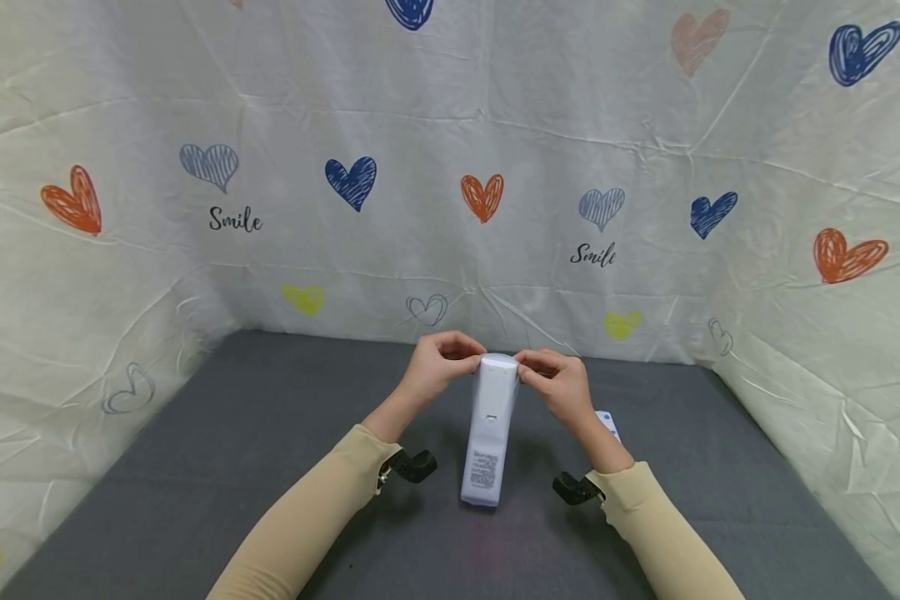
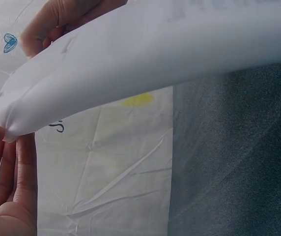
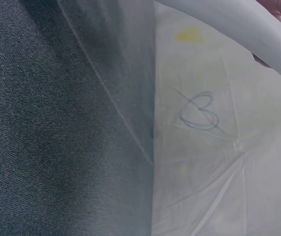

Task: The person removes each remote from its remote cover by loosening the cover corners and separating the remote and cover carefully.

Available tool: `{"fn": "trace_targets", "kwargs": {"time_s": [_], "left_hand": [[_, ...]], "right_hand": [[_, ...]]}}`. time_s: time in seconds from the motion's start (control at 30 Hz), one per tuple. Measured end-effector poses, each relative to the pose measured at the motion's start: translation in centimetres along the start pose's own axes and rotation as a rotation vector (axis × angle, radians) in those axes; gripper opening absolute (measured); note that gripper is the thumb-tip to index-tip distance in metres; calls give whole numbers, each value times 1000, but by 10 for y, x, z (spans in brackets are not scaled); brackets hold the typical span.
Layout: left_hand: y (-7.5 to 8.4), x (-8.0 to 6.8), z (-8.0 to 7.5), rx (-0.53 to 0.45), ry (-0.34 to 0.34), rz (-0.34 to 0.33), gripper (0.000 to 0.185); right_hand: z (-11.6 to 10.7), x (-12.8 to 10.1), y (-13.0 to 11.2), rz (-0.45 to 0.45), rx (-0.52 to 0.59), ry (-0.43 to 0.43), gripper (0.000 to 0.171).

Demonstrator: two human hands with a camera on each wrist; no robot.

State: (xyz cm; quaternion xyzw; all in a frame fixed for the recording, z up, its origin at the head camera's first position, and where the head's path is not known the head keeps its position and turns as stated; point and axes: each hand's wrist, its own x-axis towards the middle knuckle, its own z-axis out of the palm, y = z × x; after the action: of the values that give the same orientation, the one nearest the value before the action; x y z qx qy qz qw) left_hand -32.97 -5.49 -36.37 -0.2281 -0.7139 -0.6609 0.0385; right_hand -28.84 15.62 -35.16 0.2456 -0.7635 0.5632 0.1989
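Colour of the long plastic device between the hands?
White; the long plastic device shows best in head view.

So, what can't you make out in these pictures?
- Label on the white device: head view, print too small to read.
- The device's far face: head view, turned away from the camera.
- White-and-blue item: head view, partly hidden behind the right forearm.
- Most of the right hand: right wrist view, cut off by the right edge.

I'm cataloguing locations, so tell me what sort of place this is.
Probably a makeshift filming booth: pale heart-printed cloth lines the back and both sides of a dark grey surface, and a black device sits at each wrist.
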Motion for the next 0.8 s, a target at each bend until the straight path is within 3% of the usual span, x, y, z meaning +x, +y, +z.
{"fn": "trace_targets", "kwargs": {"time_s": [0.8], "left_hand": [[-2,1,3,-132,0,0,21]], "right_hand": [[1,1,1,14,46,-8,13]]}}
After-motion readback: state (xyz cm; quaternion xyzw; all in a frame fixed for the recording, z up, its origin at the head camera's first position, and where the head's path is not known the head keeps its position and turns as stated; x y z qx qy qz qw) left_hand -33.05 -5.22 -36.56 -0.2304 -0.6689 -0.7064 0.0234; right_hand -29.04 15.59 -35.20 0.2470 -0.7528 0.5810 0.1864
